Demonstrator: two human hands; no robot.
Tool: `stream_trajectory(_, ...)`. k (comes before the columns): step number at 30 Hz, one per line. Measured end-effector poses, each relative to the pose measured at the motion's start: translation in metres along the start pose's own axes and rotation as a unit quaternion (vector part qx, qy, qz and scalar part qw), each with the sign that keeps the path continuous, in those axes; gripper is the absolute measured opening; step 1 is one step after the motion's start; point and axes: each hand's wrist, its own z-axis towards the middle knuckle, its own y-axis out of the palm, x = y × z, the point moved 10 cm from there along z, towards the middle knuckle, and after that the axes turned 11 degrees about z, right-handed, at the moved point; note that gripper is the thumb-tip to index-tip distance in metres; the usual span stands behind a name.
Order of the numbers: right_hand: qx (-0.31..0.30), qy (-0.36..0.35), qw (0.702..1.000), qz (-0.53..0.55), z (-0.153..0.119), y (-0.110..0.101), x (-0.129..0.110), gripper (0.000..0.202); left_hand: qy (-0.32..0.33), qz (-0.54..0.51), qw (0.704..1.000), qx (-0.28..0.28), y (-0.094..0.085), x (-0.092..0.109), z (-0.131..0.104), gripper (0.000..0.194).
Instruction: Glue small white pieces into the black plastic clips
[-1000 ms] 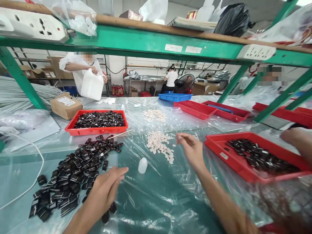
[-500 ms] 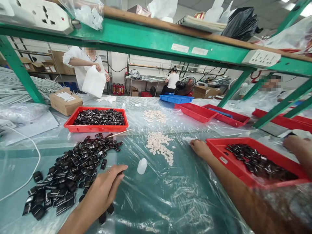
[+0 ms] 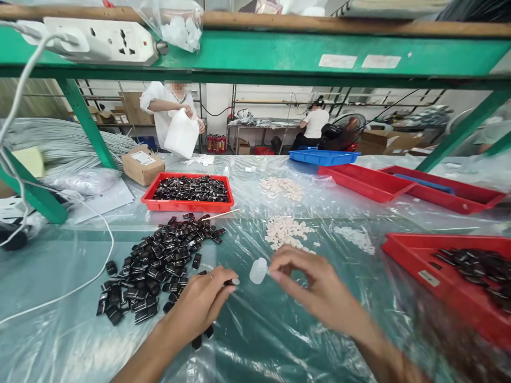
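Observation:
My left hand (image 3: 202,300) pinches a small black plastic piece (image 3: 229,282) with a pale end between thumb and forefinger. Just right of it, a small translucent white bottle (image 3: 258,272) is on the plastic-covered table. My right hand (image 3: 311,284) has thumb and forefinger pressed together close beside the bottle; whatever is between the tips is too small to make out. To the left spreads a pile of similar black pieces (image 3: 147,271), partly behind my left hand. Small cream-white pieces (image 3: 288,230) lie in a heap beyond my right hand.
A red tray (image 3: 187,206) of black pieces stands behind the pile, and another red tray (image 3: 431,277) at right. Clear bits (image 3: 357,239) lie between. A green shelf frame (image 3: 259,56) crosses above. Across the table, a person (image 3: 163,117) holds a white jug (image 3: 181,134).
My right hand has come from beside the right red tray to the bottle in the middle. My left hand still grips its black piece. The view has turned and levelled.

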Motion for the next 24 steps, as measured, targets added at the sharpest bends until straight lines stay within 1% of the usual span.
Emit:
stream_trajectory(1,-0.02,-0.012,0.998,0.052,-0.001,0.021,-0.011,0.013,0.009,-0.003,1.0,-0.008,0.001,0.003,0.001,0.018)
stream_trajectory(2,-0.035,-0.016,0.995,0.095,-0.003,0.037,-0.017,0.009,0.016,-0.008,1.0,-0.014,0.002,0.004,0.001,0.018)
stream_trajectory(3,-0.04,-0.009,0.991,0.125,-0.005,0.049,-0.018,0.008,0.023,-0.014,0.999,-0.019,0.004,0.005,0.0,0.019)
stream_trajectory(5,-0.034,0.013,0.987,0.154,-0.009,0.06,-0.01,0.009,0.035,-0.024,0.999,-0.022,0.008,0.007,-0.001,0.021)
stream_trajectory(8,-0.008,0.034,0.985,0.168,-0.015,0.06,0.005,0.009,0.043,-0.034,0.998,-0.025,0.013,0.008,-0.003,0.024)
stream_trajectory(11,0.007,0.051,0.982,0.183,-0.017,0.055,0.011,0.013,0.051,-0.049,0.997,-0.023,0.016,0.011,-0.005,0.024)
stream_trajectory(15,-0.006,0.09,0.974,0.209,-0.016,0.059,0.013,0.021,0.061,-0.05,0.996,-0.041,0.027,0.015,-0.007,0.024)
stream_trajectory(17,-0.015,0.114,0.966,0.23,-0.017,0.063,0.015,0.028,0.065,-0.038,0.996,-0.051,0.029,0.018,-0.007,0.023)
stream_trajectory(20,-0.023,0.144,0.959,0.244,-0.023,0.067,0.019,0.034,0.071,-0.007,0.995,-0.071,0.024,0.028,-0.007,0.019)
stream_trajectory(24,-0.013,0.166,0.957,0.237,-0.032,0.065,0.034,0.032,0.071,0.038,0.989,-0.121,0.014,0.041,-0.005,0.02)
